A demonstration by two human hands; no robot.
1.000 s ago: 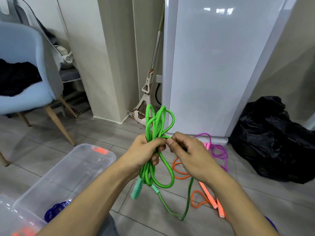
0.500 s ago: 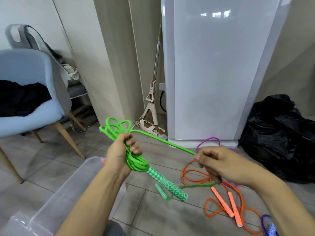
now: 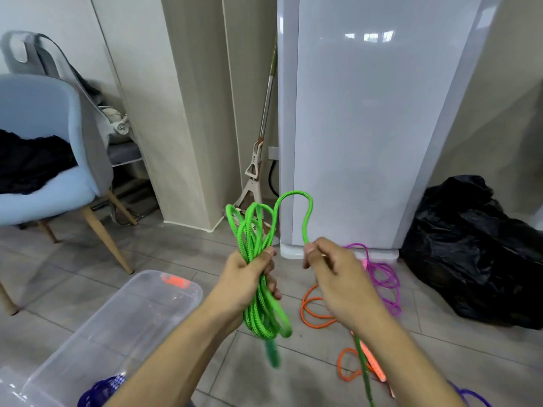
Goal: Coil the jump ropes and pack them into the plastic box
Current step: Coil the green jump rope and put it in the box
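My left hand [image 3: 249,282] grips a bundle of green jump rope [image 3: 255,245] coils upright, loops sticking out above and below the fist, one handle dangling beneath. My right hand [image 3: 332,271] pinches the free strand, which arcs over from the bundle and trails down past my wrist. A clear plastic box [image 3: 117,327] lies on the floor at lower left with a dark blue rope [image 3: 101,390] inside. An orange rope [image 3: 316,315] and a pink-purple rope [image 3: 385,277] lie loose on the tiles to the right.
A white fridge [image 3: 367,118] stands ahead, with a mop [image 3: 258,160] leaning beside it. A black rubbish bag [image 3: 482,251] sits at right, a blue chair [image 3: 44,160] at left. Another purple rope [image 3: 470,395] shows at the bottom right edge.
My left hand turned the green bundle upright and came back toward the middle. My right hand rose and brought the strand in, forming a fresh loop over the bundle.
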